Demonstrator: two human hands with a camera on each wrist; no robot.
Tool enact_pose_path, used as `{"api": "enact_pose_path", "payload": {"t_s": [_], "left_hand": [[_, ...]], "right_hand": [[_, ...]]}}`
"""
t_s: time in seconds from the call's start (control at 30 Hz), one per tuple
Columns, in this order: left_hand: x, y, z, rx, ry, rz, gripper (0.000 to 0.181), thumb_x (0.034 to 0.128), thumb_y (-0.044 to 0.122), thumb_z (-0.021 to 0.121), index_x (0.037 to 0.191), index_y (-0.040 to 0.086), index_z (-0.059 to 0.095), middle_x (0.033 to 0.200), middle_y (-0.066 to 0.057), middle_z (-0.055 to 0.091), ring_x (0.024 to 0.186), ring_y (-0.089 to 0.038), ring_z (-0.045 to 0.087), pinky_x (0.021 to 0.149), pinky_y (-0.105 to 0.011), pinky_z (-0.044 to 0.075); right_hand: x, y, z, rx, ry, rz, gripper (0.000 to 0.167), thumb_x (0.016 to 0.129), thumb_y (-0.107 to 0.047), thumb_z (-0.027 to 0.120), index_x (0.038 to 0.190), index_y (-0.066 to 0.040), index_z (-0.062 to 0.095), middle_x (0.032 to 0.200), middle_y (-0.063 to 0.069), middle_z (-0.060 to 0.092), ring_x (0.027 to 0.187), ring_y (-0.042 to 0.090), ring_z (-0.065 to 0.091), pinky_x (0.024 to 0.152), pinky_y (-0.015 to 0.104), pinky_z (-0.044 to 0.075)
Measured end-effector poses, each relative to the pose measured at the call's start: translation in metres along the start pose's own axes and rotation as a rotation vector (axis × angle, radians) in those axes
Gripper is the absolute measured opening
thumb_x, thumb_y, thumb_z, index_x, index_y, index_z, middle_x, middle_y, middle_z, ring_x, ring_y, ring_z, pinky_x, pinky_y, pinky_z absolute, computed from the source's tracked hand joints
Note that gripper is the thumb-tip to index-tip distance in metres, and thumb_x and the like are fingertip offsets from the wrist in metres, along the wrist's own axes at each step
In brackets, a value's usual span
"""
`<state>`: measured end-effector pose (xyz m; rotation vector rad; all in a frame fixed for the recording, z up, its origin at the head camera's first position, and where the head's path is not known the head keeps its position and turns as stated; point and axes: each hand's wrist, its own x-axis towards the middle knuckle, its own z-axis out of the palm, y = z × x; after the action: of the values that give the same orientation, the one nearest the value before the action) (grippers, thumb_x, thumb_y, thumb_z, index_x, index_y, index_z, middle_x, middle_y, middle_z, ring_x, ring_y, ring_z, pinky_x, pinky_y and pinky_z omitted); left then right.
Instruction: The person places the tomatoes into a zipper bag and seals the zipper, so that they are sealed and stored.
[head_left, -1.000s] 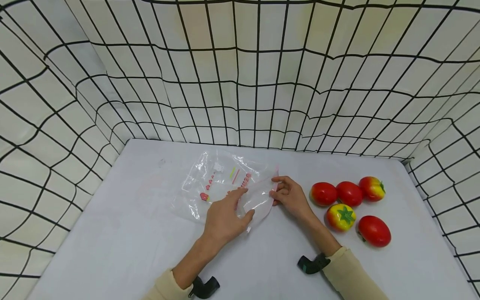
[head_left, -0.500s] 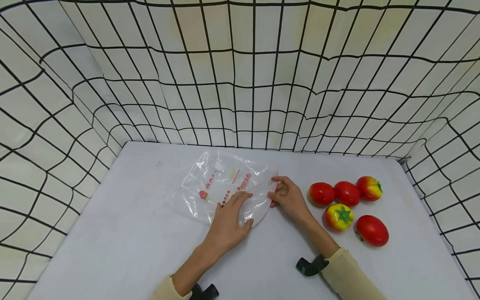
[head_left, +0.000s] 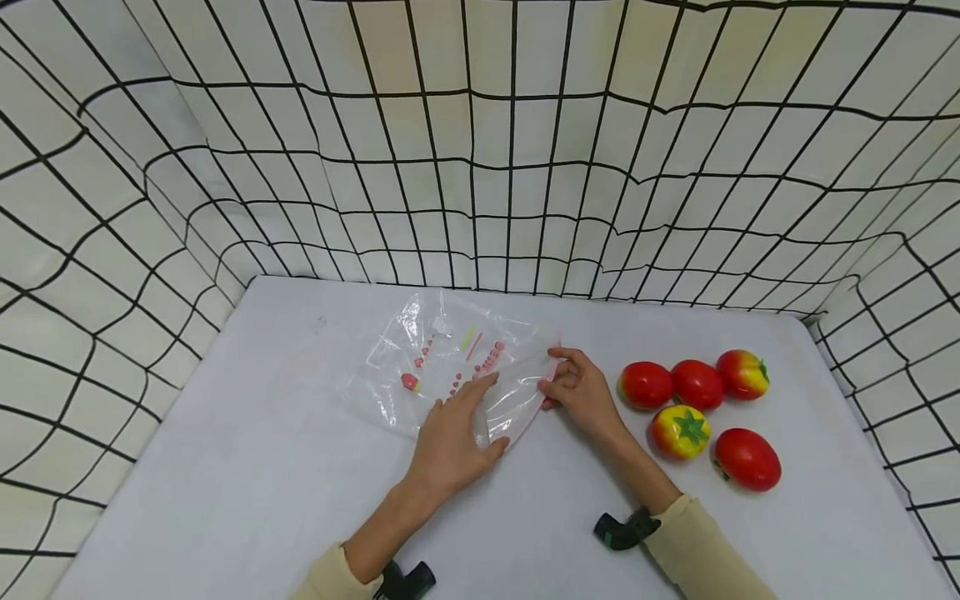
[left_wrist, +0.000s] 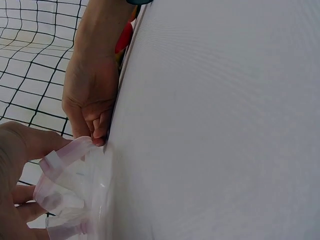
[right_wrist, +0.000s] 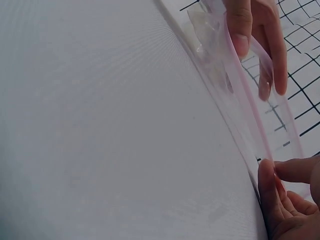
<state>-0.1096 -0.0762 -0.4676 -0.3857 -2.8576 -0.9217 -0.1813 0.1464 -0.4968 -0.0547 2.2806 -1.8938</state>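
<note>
A clear plastic zip bag (head_left: 405, 408) with red printed shapes and a pink-edged mouth lies on the white table. My right hand (head_left: 587, 398) pinches the bag's pink edge between thumb and fingers, as the right wrist view also shows. My left hand (head_left: 453, 450) lies over the near part of the bag, thumb and fingers spread wide. In the right wrist view, the left thumb (right_wrist: 240, 30) touches one pink rim (right_wrist: 252, 117), and the fingers are beside the other rim. The mouth is parted between the two hands.
Several glossy tomato-like fruits, red (head_left: 747, 460) or red and yellow (head_left: 680, 432), lie right of the right hand. Black netting (head_left: 510, 192) over pale walls rises behind the table (head_left: 247, 467) and at both sides.
The left hand has shifted slightly over the bag, and the near corner of the bag's mouth has moved a little to the right. The right hand keeps its pinch, and the fruits lie still.
</note>
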Motion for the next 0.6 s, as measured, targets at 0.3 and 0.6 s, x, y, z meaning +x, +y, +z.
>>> {"api": "enact_pose_path", "payload": {"t_s": [0.3, 0.6], "left_hand": [[0.005, -0.006, -0.005, -0.098, 0.034, -0.001, 0.094, 0.0712, 0.02, 0.095, 0.154, 0.023, 0.05, 0.148, 0.003, 0.059, 0.131, -0.022, 0.065, 0.097, -0.042, 0.062], [0.009, -0.007, -0.014, -0.135, 0.088, 0.011, 0.101, 0.0645, 0.018, 0.1, 0.153, 0.022, 0.051, 0.143, 0.0, 0.057, 0.124, -0.022, 0.066, 0.093, -0.039, 0.064]], "right_hand": [[0.002, 0.0, -0.002, 0.026, 0.004, 0.023, 0.059, 0.094, 0.001, 0.072, 0.147, 0.001, 0.047, 0.104, 0.02, 0.065, 0.065, 0.01, 0.071, 0.073, 0.02, 0.063], [-0.001, 0.0, -0.003, 0.004, -0.006, 0.012, 0.057, 0.095, -0.003, 0.073, 0.147, -0.003, 0.05, 0.099, 0.014, 0.062, 0.068, 0.015, 0.073, 0.078, 0.019, 0.063]]}}
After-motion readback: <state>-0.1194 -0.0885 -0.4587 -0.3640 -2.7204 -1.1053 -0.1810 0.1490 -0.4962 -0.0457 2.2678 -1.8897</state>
